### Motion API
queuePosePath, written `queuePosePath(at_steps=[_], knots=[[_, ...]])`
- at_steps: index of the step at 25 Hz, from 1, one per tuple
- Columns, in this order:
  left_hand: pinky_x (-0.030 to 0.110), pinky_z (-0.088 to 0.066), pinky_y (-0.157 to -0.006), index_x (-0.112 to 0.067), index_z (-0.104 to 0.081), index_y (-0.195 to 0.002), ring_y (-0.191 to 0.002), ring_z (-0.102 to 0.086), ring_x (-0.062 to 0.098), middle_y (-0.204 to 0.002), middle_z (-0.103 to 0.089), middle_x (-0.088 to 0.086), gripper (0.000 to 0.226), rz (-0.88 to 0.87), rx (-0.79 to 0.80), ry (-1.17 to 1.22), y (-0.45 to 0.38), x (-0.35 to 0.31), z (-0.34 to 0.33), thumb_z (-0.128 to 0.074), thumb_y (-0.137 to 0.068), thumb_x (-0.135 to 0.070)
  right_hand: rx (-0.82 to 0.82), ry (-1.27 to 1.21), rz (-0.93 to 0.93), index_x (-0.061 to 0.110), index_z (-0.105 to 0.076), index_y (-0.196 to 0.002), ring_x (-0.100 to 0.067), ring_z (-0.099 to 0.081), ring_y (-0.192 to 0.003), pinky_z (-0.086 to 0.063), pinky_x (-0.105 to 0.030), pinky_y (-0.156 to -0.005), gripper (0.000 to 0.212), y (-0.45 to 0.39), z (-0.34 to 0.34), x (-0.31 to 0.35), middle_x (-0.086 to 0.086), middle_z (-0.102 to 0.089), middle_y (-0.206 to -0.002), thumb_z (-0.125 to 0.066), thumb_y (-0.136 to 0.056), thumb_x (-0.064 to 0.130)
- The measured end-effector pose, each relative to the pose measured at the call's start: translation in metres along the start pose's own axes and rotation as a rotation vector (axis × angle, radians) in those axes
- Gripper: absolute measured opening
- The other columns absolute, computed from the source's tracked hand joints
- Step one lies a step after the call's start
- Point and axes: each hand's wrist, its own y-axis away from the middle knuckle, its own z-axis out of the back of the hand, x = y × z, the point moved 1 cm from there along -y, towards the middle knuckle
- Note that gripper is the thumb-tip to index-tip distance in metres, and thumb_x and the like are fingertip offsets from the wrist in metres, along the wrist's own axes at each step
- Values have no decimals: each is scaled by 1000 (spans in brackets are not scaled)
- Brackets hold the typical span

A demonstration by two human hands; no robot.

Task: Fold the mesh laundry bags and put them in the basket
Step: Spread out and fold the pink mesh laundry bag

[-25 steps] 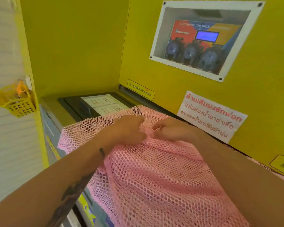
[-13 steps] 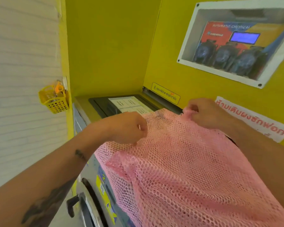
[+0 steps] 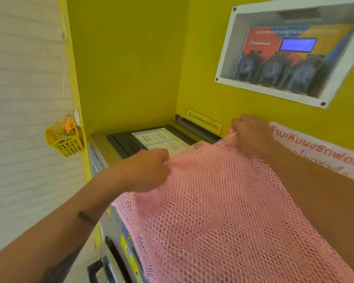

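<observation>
Yellow walls box in a washer (image 3: 119, 242); pink mesh bag (image 3: 223, 211) drapes over its top, long axis running away toward the wall. Left hand (image 3: 147, 170) and right hand (image 3: 251, 133) each pinch its far edge, spread apart.

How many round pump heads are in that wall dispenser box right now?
3, in a row under the blue screen: left pump, middle pump, right pump. Glare blurs the box; nothing more shows.

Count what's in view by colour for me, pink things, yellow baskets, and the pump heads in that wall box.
Pink mesh laundry bag: 1
Yellow basket: 1
Dark pump heads in the wall box: 3
Total: 5
</observation>
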Motion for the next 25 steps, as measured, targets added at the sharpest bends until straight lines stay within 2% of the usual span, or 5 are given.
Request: queuePosePath(at_steps=[4,9,15,18,25], knots=[[36,-54,-74,-31,-51,-118,-79,-64,19,-108,-62,4,26,111,-239,-7,-12,24,30,-49,-95,-41,-157,66,-7,13,-61,-101,-28,-55,-89,-46,-38,-66,20,-19,-6,14,-11,-60,-100,-66,-82,11],[48,-45,-99,-30,-40,-139,-120,-50,29,-133,-48,7,52,180,-187,-462,-10,42,8,-50,-90,-45,201,-234,-108,12,-69,-105,-31,-59,-97,-53,-40,-78,23,-27,-39,49,-12,-57,-114,-63,-84,18],[65,2,-116,-42,-15,-151,-150,-5,21,-163,-8,-7,62,-3,51,-344,-21,40,-48,-25,-94,-63,336,-399,-140,16,-68,-116,-27,-61,-111,-52,-42,-93,33,1,-34,68,-6,-66,-126,-47,-93,25],[66,-8,-115,-41,-29,-147,-147,-20,20,-160,-22,-8,58,-17,13,-376,-23,43,-48,-29,-93,-62,342,-428,-146,20,-62,-128,-25,-55,-120,-46,-36,-97,35,21,-4,39,-5,-58,-137,-54,-93,23],[52,-46,-98,-30,-57,-128,-112,-58,23,-128,-59,2,38,-396,-293,-178,-1,-44,-46,-59,-90,-26,811,-286,-51,35,-49,-137,-17,-48,-124,-38,-32,-99,45,134,91,-49,2,-43,-149,-59,-94,40]])
